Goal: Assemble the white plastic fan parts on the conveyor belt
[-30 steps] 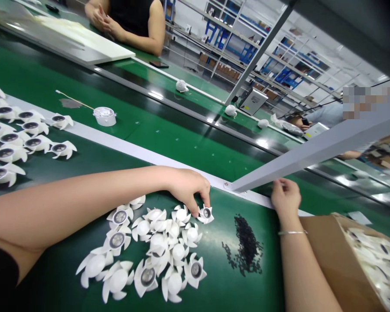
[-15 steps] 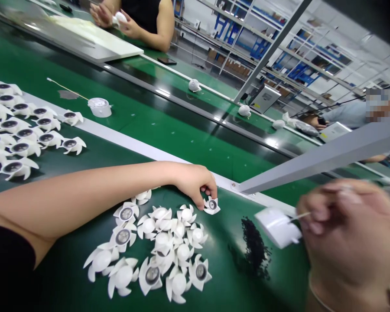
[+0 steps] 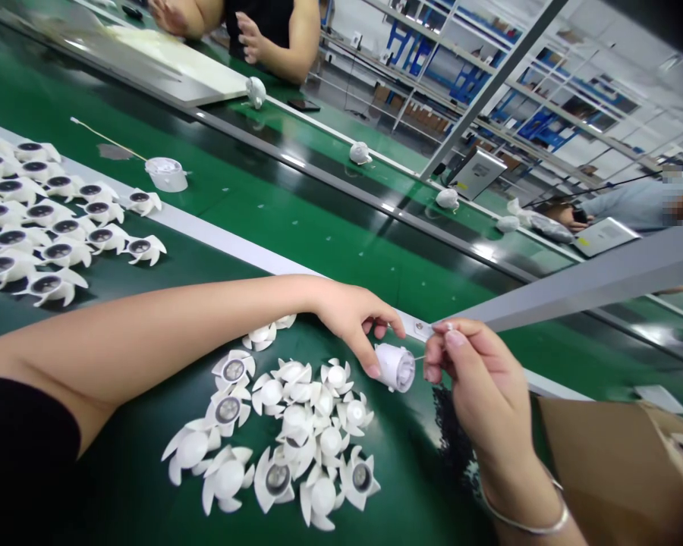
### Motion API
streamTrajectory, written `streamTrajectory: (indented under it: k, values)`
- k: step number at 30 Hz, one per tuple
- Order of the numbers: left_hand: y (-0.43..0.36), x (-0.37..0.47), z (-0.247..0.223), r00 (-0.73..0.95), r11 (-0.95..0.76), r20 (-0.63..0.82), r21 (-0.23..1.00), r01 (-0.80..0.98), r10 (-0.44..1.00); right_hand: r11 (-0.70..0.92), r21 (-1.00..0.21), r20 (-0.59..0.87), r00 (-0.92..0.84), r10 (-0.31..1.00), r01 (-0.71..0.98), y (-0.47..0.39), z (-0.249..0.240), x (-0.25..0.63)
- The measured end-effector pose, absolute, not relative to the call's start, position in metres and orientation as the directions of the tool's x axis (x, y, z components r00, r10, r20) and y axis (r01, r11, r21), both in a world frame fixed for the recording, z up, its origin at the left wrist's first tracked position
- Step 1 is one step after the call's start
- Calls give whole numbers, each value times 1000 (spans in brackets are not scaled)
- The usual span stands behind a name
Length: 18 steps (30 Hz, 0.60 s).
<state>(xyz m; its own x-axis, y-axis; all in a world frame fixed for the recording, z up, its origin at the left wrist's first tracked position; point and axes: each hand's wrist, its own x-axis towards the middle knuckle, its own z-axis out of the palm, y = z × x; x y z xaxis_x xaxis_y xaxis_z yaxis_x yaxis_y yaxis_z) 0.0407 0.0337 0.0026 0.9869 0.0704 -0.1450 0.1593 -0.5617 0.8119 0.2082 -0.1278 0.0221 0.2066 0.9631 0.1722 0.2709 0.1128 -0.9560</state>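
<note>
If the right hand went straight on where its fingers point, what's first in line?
The right hand would probably meet the white round part; the thin stick it pinches leads there. Depth is unclear from one view.

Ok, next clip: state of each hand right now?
Left hand: curled, thumb at the white cylinder; whether it grips can't be told.
Right hand: closed, pinching the thin stick at the cylinder's end.

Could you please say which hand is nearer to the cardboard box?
Right: the right hand is just left of the cardboard box; the left hand is farther left.
</note>
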Motion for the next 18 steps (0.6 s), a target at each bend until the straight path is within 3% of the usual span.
streamTrajectory:
  k: [12,15,18]
  values:
    - [35,42,-1,998,-546,-63,835,69,29,163,-964,179,62,982,211,-129,13,204]
    - [37,43,-3,1000,-538,-27,842,32,16,216,-908,221,-28,975,360,-127,15,204]
    - [38,43,-3,999,-520,-31,853,36,17,221,-724,194,-115,974,653,-126,19,210]
